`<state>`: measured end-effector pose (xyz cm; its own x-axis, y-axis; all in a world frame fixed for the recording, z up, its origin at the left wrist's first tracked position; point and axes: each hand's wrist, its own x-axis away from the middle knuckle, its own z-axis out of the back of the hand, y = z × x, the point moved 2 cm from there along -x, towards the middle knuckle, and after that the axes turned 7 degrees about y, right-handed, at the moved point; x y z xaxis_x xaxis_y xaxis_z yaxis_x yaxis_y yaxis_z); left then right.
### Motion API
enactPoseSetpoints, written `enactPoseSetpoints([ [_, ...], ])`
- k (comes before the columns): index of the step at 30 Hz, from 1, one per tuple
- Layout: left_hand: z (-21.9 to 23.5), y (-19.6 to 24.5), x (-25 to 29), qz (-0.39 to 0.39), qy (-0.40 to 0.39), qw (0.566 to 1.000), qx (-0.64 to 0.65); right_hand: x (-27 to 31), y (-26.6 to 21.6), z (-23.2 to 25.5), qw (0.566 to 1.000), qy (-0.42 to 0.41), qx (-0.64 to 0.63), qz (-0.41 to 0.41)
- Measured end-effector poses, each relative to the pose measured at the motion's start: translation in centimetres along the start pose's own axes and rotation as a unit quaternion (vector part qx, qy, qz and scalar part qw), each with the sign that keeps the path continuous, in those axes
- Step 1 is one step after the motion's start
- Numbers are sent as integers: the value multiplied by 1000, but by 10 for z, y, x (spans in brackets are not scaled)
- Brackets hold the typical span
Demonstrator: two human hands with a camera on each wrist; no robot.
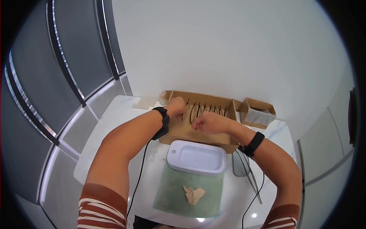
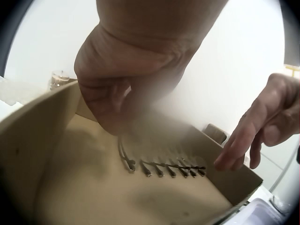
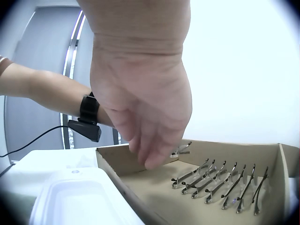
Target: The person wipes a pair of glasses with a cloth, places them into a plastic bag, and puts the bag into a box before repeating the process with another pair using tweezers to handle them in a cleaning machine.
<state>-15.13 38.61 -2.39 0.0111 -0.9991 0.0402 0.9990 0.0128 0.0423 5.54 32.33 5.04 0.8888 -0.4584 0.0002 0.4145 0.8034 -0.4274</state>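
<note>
A cardboard box (image 1: 196,135) holds a row of slender dark metal pieces (image 3: 225,187) with bent ends, most lying side by side toward its right. At the row's left end, my left hand (image 1: 177,107) reaches down into the box. Its fingertips pinch a separate metal piece (image 2: 125,157), partly hidden by a blur under the palm. Over the middle of the box hovers my right hand (image 1: 213,123), its fingers loosely bent and holding nothing. In the right wrist view, this right hand (image 3: 145,108) covers the left one.
A white oblong tub (image 1: 196,157) with a round button stands before the box, on a green mat (image 1: 167,194) with a crumpled beige piece (image 1: 194,194). Behind are a small bottle (image 1: 163,98) and a smaller box (image 1: 255,122). Cables run from both wrists.
</note>
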Motion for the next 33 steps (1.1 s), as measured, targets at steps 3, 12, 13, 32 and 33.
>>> enactPoseSetpoints([
  [3,-3,6,1,157,-39,980,116,-16,5,-3,987,-45,-108,-106],
  [12,-16,13,-8,188,-76,968,149,-2,6,-26,994,-62,-52,-67],
  [13,-19,13,-11,181,-65,971,143,1,6,-27,995,-72,-36,-62],
  [32,-24,16,-7,163,40,978,121,15,5,-35,993,-78,-45,-71],
  [33,-25,15,-7,161,41,979,120,15,6,-36,994,-75,-47,-66],
])
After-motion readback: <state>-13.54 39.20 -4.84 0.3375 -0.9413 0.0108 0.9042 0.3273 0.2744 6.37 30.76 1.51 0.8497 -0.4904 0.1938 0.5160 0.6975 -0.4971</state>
